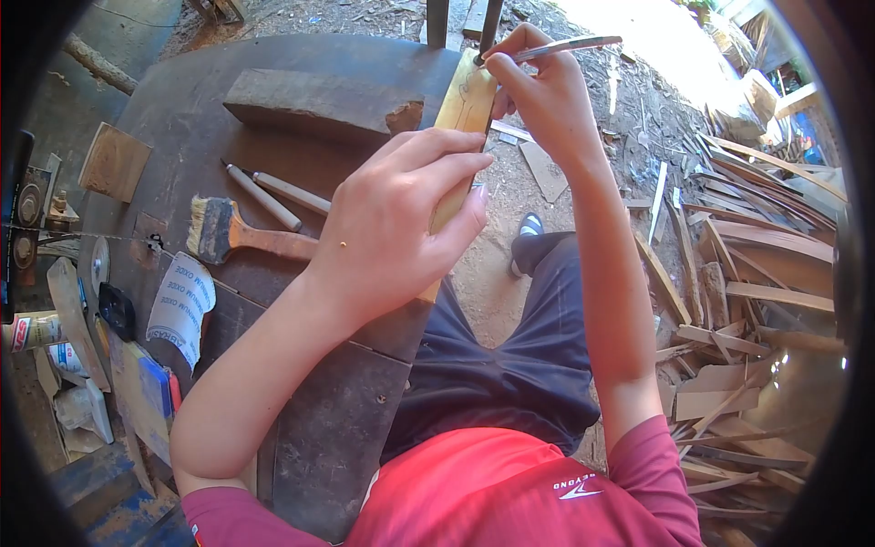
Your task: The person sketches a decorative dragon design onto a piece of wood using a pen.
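Note:
My left hand (pixel 410 205) is wrapped over a pale wooden piece (pixel 467 96) at the table's right edge, its fingers across the wood. Thin dark lines are drawn on the upper part of this piece. Pinched in my right hand (pixel 538 77) is a slim pen-like tool (pixel 579 44), its tip at the top end of the wood. Left of my left hand lie a brush (pixel 246 235) with a wooden handle and two slim round tools (pixel 264 196). A thick wooden block (pixel 319 102) rests above them.
The dark table (pixel 342 438) bears a curled sandpaper sheet (pixel 185 305) and a small wood block (pixel 115 162). Two dark upright bars (pixel 437 23) stand beyond the pale wood. Wood scraps (pixel 766 273) are heaped on the ground at right.

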Motion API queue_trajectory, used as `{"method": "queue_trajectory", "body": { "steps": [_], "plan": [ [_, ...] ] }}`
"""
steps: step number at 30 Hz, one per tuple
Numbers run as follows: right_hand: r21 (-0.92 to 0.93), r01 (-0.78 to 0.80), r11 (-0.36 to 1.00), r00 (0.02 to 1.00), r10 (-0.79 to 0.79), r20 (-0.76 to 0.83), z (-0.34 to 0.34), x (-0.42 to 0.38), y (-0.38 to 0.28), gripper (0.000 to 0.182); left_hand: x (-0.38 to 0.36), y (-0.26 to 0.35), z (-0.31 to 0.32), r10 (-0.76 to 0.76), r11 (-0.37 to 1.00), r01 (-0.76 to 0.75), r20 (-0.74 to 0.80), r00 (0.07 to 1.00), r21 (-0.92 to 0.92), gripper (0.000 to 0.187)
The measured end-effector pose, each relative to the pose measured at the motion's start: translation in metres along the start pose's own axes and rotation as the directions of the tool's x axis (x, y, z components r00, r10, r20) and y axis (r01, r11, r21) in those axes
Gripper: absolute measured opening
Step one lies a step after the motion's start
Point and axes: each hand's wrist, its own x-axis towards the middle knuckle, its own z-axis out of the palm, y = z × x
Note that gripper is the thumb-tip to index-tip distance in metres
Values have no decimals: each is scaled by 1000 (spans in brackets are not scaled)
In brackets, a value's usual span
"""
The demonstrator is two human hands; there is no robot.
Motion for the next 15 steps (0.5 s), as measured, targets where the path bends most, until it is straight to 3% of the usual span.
{"method": "queue_trajectory", "body": {
  "steps": [15],
  "plan": [
    [41, 27, 999, 1000, -27, 9, 0, 0, 6, 17, 0, 0, 1, -7, 1000, 7, -4, 1000, -9, 27]
  ]
}}
